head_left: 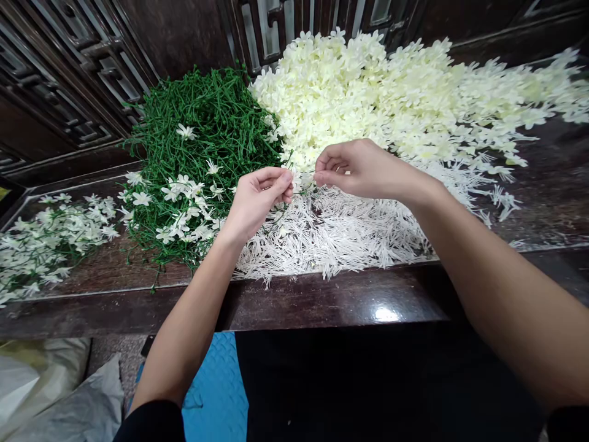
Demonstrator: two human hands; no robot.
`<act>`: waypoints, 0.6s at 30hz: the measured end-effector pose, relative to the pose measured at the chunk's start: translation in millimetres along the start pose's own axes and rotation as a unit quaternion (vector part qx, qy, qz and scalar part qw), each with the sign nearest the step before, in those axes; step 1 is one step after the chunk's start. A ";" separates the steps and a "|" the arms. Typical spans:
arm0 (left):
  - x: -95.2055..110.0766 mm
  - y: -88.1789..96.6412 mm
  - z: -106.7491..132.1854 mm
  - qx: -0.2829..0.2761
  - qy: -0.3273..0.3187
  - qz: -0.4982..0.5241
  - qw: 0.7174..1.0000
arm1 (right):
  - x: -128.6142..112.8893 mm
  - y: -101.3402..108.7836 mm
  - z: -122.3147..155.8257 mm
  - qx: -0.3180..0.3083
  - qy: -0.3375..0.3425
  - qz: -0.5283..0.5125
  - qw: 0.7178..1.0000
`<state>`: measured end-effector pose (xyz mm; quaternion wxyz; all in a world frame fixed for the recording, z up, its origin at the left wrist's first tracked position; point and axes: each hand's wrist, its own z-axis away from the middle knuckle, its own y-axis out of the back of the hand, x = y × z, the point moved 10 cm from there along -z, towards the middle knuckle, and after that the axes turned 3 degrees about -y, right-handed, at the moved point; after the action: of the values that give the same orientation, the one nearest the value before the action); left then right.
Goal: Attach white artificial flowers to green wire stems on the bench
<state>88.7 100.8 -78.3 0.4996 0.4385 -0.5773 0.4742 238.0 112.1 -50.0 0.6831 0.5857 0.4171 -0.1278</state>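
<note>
Dark carved wood panels stand along the back edge of a long, polished counter. Biggest on it is a heap of cream petals, banked against the back edge and trailing toward the right end. Next comes a tangle of green stems, left of the middle, with white flowers lying over its front side. White filaments spread along the front edge, some strands poking past it, and flowers on stems fill the left end. Both hands meet above the line where the petals and filaments join. On the left hand the thumb presses to the curled fingers, at the right margin of the green tangle; the right hand is loosely curled, thumb and fingertips close together. Whether either one grips a stem or petal, I cannot tell. Smallest is a pale blossom in the narrow gap between them, rightward of the left fingertips and leftward of the right ones, about equally near each; its long axis cannot be made out, nor whether it is held or lies behind.
</note>
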 end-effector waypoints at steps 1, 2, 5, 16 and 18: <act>0.1 0.5 -0.5 -0.001 -0.006 0.001 1.000 | -6.6 1.0 2.4 0.001 0.011 -0.040 0.999; 0.1 1.1 -0.8 -0.001 -0.011 0.000 1.000 | -13.3 1.2 4.9 -0.001 0.023 -0.073 0.997; 0.0 1.8 -1.1 -0.005 -0.018 -0.008 1.000 | -27.9 1.5 10.9 0.003 0.047 -0.112 0.993; 1.0 -4.1 1.6 -0.040 -0.024 0.016 0.999 | -35.3 4.1 13.0 0.059 0.076 -0.116 0.989; 2.5 -1.9 0.9 -0.036 -0.036 -0.005 0.999 | -35.3 4.5 13.0 0.065 0.078 -0.120 0.988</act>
<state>90.1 99.5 -75.7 0.4965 0.4396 -0.6096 0.4343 224.7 90.5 -21.9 0.5884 0.5827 0.5273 -0.1900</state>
